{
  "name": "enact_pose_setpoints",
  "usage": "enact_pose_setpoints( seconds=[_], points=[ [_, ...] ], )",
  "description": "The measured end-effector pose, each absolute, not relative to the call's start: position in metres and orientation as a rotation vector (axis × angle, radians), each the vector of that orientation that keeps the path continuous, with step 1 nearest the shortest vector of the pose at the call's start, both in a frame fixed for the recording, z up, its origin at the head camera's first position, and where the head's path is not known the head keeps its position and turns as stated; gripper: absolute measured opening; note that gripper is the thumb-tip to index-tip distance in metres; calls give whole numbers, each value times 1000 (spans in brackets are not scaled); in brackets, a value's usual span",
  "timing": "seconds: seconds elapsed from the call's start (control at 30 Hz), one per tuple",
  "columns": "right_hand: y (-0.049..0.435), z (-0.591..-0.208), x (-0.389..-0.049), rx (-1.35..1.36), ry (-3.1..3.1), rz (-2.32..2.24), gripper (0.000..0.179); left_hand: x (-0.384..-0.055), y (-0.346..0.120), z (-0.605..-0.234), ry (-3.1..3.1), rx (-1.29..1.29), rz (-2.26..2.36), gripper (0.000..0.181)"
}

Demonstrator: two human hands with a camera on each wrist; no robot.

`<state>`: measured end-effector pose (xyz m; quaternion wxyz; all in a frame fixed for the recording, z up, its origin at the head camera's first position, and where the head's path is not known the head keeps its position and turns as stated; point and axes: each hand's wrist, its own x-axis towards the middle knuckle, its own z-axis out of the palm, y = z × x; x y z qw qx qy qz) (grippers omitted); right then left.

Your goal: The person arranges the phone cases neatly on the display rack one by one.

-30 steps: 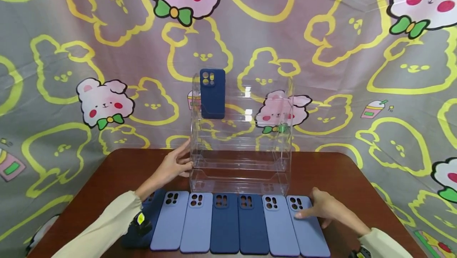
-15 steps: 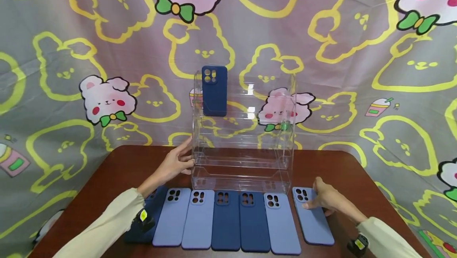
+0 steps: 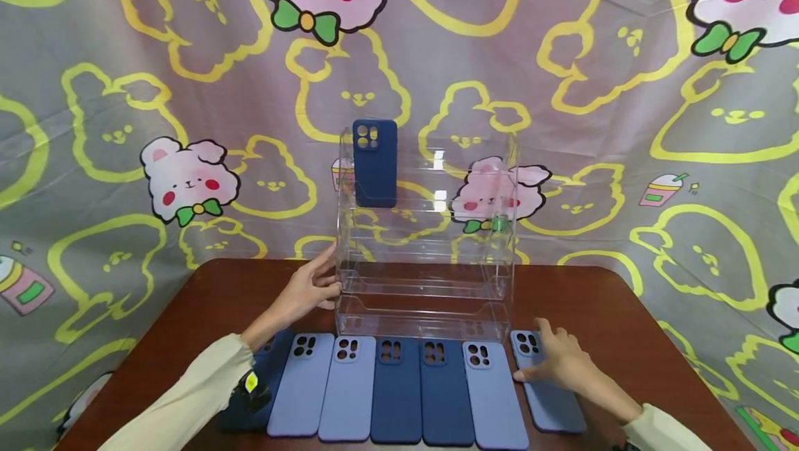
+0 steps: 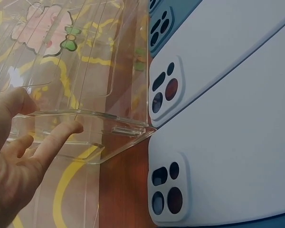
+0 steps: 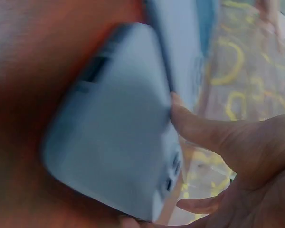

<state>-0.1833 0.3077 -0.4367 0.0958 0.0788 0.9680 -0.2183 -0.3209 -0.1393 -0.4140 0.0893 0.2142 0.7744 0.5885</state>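
A clear stepped display rack (image 3: 424, 312) stands on the table. My left hand (image 3: 306, 291) is at its left side, fingers spread and fingertips at the clear side panel; the left wrist view shows the fingers (image 4: 61, 135) overlapping the panel's edge. My right hand (image 3: 564, 364) spans a light blue phone case (image 3: 558, 409) at the right end of the row, thumb at its left edge and fingers at the far edge. That case lies on the table, blurred in the right wrist view. A dark blue phone case (image 3: 376, 166) stands upright on the rack's top tier, at the left.
Several light and dark blue phone cases lie in a row before the rack, among them a dark blue case (image 3: 396, 395) and a light blue case (image 3: 496, 395). My left forearm partly covers the leftmost case (image 3: 250, 406). A patterned cloth (image 3: 237, 104) hangs behind the table (image 3: 206, 305).
The rightmost light blue case has slid away from the row to the right. My right thumb has moved from its face to its left edge. My left hand has stayed at the rack.
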Motion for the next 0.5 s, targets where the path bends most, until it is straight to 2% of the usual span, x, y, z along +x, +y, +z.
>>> enact_pose_setpoints(
  seconds=[0.3, 0.5],
  points=[
    [323, -440, -187, 293, 2856, -588, 134, -319, -142, -414, 2301, 662, 1755, 87],
    [332, -435, -194, 281, 2827, -537, 123, -315, -145, -414, 2301, 631, 1750, 88]
  ],
)
